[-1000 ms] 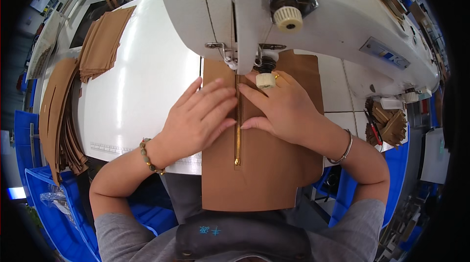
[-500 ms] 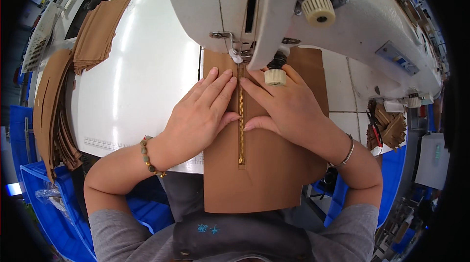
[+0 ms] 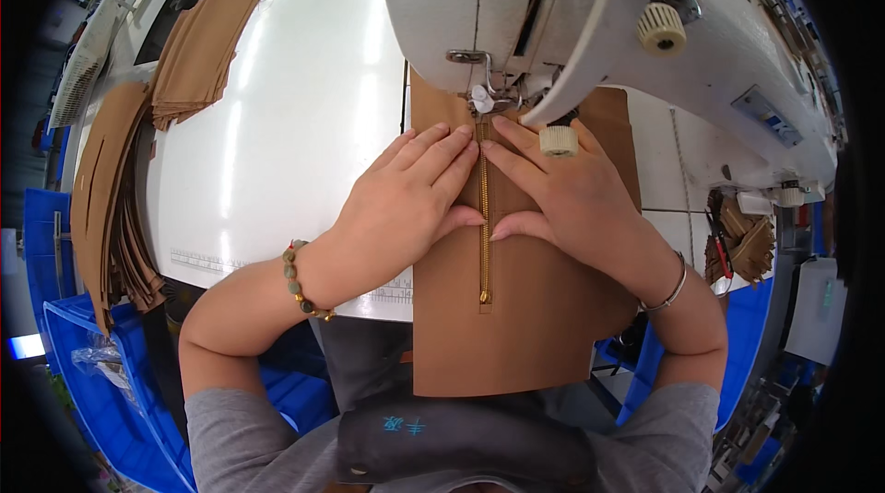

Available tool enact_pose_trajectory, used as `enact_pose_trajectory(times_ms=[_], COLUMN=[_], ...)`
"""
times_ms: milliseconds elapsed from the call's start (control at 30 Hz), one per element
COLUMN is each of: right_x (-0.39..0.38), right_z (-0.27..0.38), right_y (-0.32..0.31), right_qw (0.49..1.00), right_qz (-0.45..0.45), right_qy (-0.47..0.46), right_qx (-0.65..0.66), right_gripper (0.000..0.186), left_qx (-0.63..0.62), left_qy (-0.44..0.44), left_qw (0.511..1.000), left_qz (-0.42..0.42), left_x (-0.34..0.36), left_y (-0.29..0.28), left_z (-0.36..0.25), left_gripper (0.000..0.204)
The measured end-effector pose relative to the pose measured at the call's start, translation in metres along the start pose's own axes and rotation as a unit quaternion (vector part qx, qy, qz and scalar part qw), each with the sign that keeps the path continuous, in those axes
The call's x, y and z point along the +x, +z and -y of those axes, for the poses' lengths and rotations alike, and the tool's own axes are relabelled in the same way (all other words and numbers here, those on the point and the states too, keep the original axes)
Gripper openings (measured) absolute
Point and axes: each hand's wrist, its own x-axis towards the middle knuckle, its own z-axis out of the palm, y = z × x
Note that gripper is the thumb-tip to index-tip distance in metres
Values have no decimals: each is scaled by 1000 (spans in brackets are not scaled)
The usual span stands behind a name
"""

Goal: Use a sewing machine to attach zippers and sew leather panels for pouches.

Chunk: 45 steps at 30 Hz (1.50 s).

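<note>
A brown leather-like panel (image 3: 502, 346) lies under the presser foot (image 3: 482, 101) of a white sewing machine (image 3: 433, 9), its near end hanging past the table edge. Set lengthwise in a narrow slot of it is a brass-toothed zipper (image 3: 485, 258), with its pull at the near end. My left hand (image 3: 396, 198) rests flat on the panel left of the zipper, fingers stretched toward the foot. On the other side my right hand (image 3: 572, 193) lies flat too, some fingers partly hidden behind a cream knob (image 3: 559, 141). Both thumbs almost meet over the zipper.
Stacked brown pieces (image 3: 207, 51) lie at the far left of the white table (image 3: 286, 124); slotted brown panels (image 3: 106, 198) hang over its left edge. Blue bins (image 3: 111, 373) stand below. To the right are brown scraps (image 3: 745, 240) and red-handled snips (image 3: 719, 249).
The whole view has shifted, so the machine, panel and hands appear farther right. Both hands keep nearly the same flat pose on the panel, beside the zipper.
</note>
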Motion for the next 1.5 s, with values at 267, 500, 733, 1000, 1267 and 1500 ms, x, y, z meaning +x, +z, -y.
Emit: enact_pose_trajectory(times_ms=[267, 500, 733, 1000, 1267, 1500], right_x=[0, 0, 2, 3, 1, 6], right_z=[1, 0, -1, -2, -5, -8], right_y=[1, 0, 1, 2, 1, 5], right_qw=[1000, 1000, 1000, 999, 1000, 998], right_qz=[-13, -13, -11, -19, 2, -47], right_qy=[-12, -14, -11, -17, -14, -32], right_qx=[-11, -10, -13, -29, -21, -15], right_gripper=[77, 74, 75, 77, 78, 67], left_qx=[3, 4, 20, 22, 9, 25], left_qy=[9, 1, -7, -5, 2, 5], left_qw=[1000, 1000, 1000, 1000, 1000, 1000], left_qz=[7, 11, 10, 4, -10, -18], left_x=[3, 3, 4, 4, 4, 6], left_y=[-3, -5, -2, -1, 0, 0], left_z=[2, 1, 3, 4, 5, 6], left_gripper=[72, 72, 71, 69, 71, 70])
